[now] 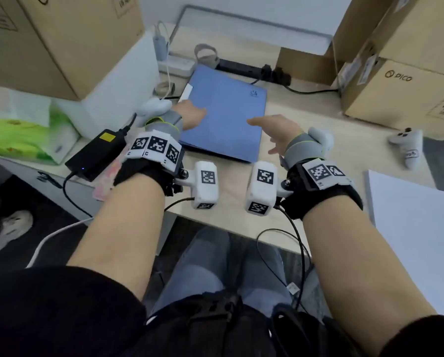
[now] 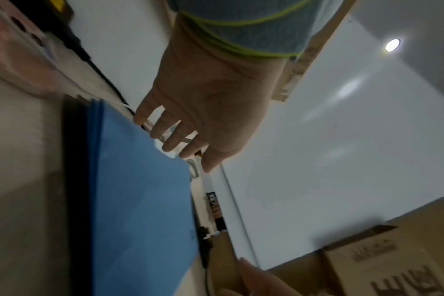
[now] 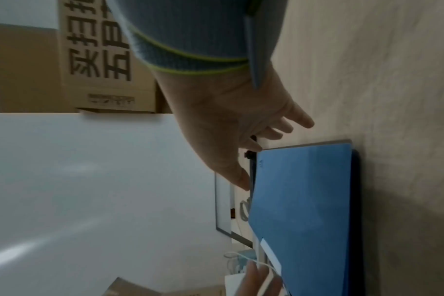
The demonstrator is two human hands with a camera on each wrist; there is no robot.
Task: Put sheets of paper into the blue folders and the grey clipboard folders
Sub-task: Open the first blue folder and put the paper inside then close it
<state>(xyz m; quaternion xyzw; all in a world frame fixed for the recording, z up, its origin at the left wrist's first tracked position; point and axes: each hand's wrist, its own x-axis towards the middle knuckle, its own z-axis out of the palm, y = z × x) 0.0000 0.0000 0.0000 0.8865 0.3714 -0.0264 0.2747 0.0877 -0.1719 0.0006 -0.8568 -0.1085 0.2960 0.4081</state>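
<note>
A blue folder lies shut on top of a flat stack in the middle of the wooden desk, with a white label tab at its far left corner. In the left wrist view darker layers show under the blue folder. My left hand hovers over its left edge with fingers spread and nothing in them. My right hand is open over the folder's near right part. Its thumb points at the blue folder. A stack of white paper lies at the right.
Cardboard boxes stand at the back left and back right. A power strip and cables lie behind the folder. A black power adapter and a green tissue pack sit left, a white controller right.
</note>
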